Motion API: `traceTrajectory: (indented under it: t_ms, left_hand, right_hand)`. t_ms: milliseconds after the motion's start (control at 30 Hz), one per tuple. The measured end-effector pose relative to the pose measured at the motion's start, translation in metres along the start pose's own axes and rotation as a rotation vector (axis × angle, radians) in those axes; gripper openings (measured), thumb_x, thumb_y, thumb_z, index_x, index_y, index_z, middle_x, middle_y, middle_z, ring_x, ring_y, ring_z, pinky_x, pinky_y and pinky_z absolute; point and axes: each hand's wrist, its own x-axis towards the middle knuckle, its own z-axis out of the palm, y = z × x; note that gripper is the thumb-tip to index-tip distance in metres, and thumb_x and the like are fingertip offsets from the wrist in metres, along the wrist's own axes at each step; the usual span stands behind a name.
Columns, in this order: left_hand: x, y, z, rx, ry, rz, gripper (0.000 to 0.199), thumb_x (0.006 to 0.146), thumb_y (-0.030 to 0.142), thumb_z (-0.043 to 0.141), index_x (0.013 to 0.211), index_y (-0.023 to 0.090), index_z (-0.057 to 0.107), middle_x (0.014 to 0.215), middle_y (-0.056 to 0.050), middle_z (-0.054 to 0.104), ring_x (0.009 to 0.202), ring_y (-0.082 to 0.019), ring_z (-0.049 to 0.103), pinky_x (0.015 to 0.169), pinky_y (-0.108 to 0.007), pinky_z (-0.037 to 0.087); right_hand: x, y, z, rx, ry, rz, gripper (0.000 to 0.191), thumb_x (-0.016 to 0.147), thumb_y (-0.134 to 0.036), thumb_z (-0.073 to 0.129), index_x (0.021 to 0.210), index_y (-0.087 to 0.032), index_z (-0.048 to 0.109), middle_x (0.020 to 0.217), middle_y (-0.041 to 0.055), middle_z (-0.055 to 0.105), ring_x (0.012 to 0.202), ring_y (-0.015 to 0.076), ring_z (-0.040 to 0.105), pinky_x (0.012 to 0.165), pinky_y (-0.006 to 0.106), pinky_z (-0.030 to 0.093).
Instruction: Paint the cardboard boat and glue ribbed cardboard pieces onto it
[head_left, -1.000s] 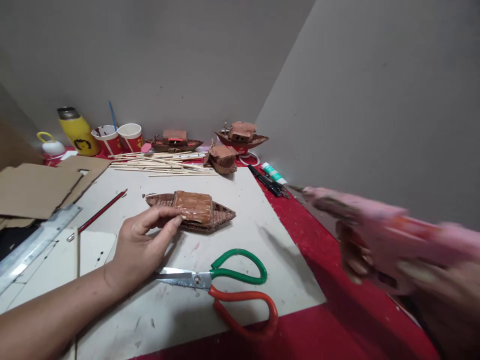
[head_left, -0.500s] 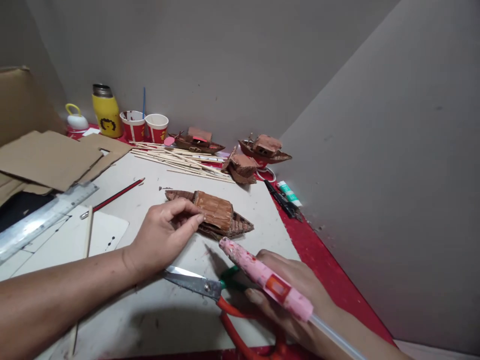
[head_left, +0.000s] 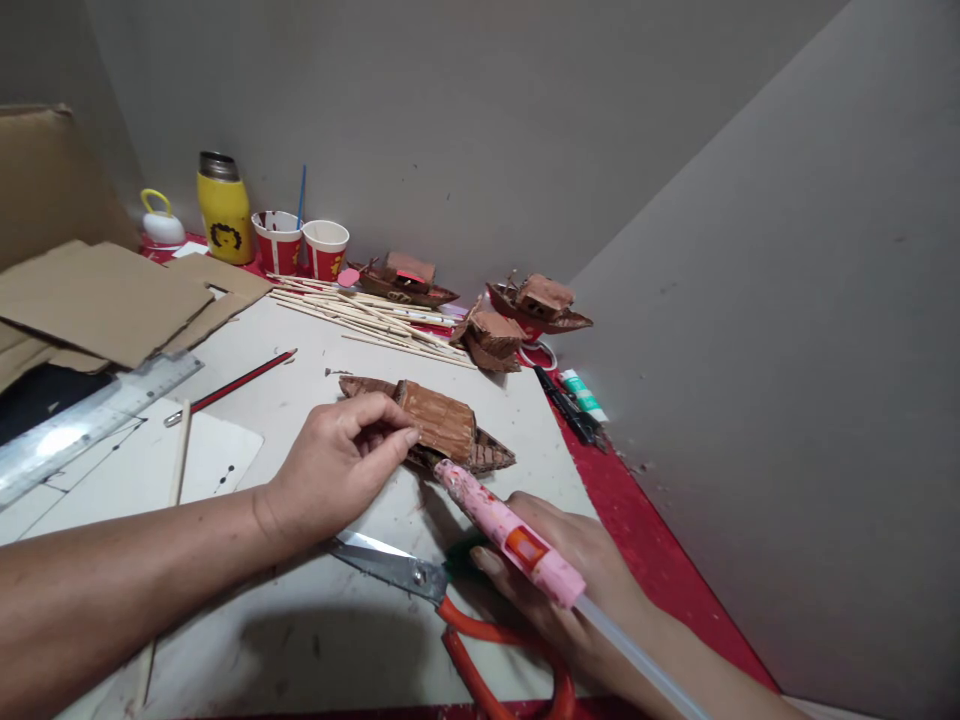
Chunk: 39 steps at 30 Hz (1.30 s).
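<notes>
On white sheet, model boat: long axis left-right, right end nearer.

We seem to be at a hobby craft table set in a corner of plain grey walls; home or workshop, we cannot tell. We see model boats, a glue gun, scissors, a ruler, thin sticks, cut cardboard and a stained cup.

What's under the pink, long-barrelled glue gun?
Beneath the pink glue gun and bare right hand, silver metal scissors lie on a flat white board. Their pivot and part of the orange loop show; most of the green loop is covered.
</notes>
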Motion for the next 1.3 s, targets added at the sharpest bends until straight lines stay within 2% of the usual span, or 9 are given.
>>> traceTrajectory:
  t_ms: [233, 500, 667, 767, 900, 1133, 1233, 1300]
  left_hand:
    - [0.0, -0.001, 0.0, 0.012, -0.009, -0.006, 0.009, 0.083, 0.017, 0.062, 0.076, 0.013, 0.067, 0.067, -0.001, 0.068, 0.06, -0.01, 0.058, 0.058, -0.02, 0.044]
    - [0.001, 0.0, 0.001, -0.02, -0.005, 0.004, 0.007, 0.082, 0.015, 0.063, 0.076, 0.014, 0.068, 0.069, 0.0, 0.07, 0.062, -0.01, 0.06, 0.061, -0.021, 0.046]
    - [0.001, 0.0, -0.001, -0.035, -0.008, 0.012, 0.009, 0.083, 0.016, 0.062, 0.077, 0.014, 0.069, 0.071, 0.0, 0.072, 0.063, -0.01, 0.062, 0.063, -0.021, 0.046]
    - [0.001, 0.001, -0.001, -0.034, -0.009, 0.005, 0.01, 0.083, 0.016, 0.062, 0.076, 0.014, 0.069, 0.069, 0.0, 0.071, 0.062, -0.01, 0.061, 0.062, -0.021, 0.045]
    - [0.0, 0.005, 0.0, -0.072, -0.015, -0.062, 0.012, 0.083, 0.018, 0.061, 0.073, 0.015, 0.067, 0.065, 0.001, 0.067, 0.058, -0.01, 0.057, 0.058, -0.021, 0.044]
    - [0.001, 0.009, 0.0, -0.198, -0.024, -0.207, 0.014, 0.081, 0.024, 0.061, 0.072, 0.014, 0.066, 0.065, 0.0, 0.065, 0.062, -0.012, 0.056, 0.059, -0.023, 0.044]
    - [0.002, 0.012, 0.0, -0.289, -0.032, -0.323, 0.016, 0.079, 0.026, 0.064, 0.068, 0.015, 0.064, 0.06, 0.002, 0.06, 0.056, -0.01, 0.051, 0.053, -0.021, 0.04]
    - [0.003, 0.016, 0.0, -0.374, -0.064, -0.433, 0.018, 0.078, 0.028, 0.065, 0.064, 0.016, 0.062, 0.053, 0.004, 0.055, 0.047, -0.008, 0.044, 0.045, -0.02, 0.034]
  right_hand:
    - [-0.007, 0.005, 0.001, 0.021, -0.05, 0.071, 0.024, 0.091, -0.034, 0.054, 0.072, -0.02, 0.05, 0.06, -0.0021, 0.051, 0.047, 0.0106, 0.049, 0.047, 0.024, 0.032]
    - [-0.014, 0.003, -0.001, 0.016, -0.052, 0.106, 0.029, 0.094, -0.037, 0.048, 0.077, -0.018, 0.062, 0.059, -0.0008, 0.05, 0.046, 0.0118, 0.048, 0.047, 0.027, 0.032]
    - [-0.01, 0.001, 0.002, 0.006, -0.047, 0.095, 0.031, 0.095, -0.039, 0.045, 0.088, -0.016, 0.066, 0.061, -0.0003, 0.052, 0.05, 0.0129, 0.051, 0.049, 0.026, 0.034]
    - [-0.007, 0.001, 0.003, -0.009, -0.051, 0.079, 0.035, 0.097, -0.04, 0.042, 0.083, -0.017, 0.065, 0.061, 0.0003, 0.053, 0.052, 0.0133, 0.053, 0.051, 0.026, 0.037]
    - [-0.01, 0.002, 0.004, -0.005, -0.018, 0.087, 0.034, 0.096, -0.04, 0.045, 0.079, -0.017, 0.065, 0.058, -0.001, 0.051, 0.049, 0.0123, 0.051, 0.048, 0.025, 0.036]
    - [-0.021, 0.003, 0.0, 0.024, -0.022, 0.106, 0.026, 0.093, -0.035, 0.049, 0.106, -0.021, 0.066, 0.061, -0.0002, 0.054, 0.049, 0.0151, 0.054, 0.047, 0.027, 0.038]
    - [-0.021, 0.0, -0.003, 0.051, -0.002, 0.097, 0.029, 0.094, -0.035, 0.046, 0.112, -0.023, 0.064, 0.061, 0.0015, 0.054, 0.049, 0.0176, 0.053, 0.048, 0.03, 0.039]
    - [-0.022, -0.001, -0.004, 0.124, 0.014, 0.109, 0.029, 0.095, -0.04, 0.044, 0.108, -0.025, 0.065, 0.062, 0.0027, 0.054, 0.052, 0.0195, 0.053, 0.051, 0.031, 0.041]
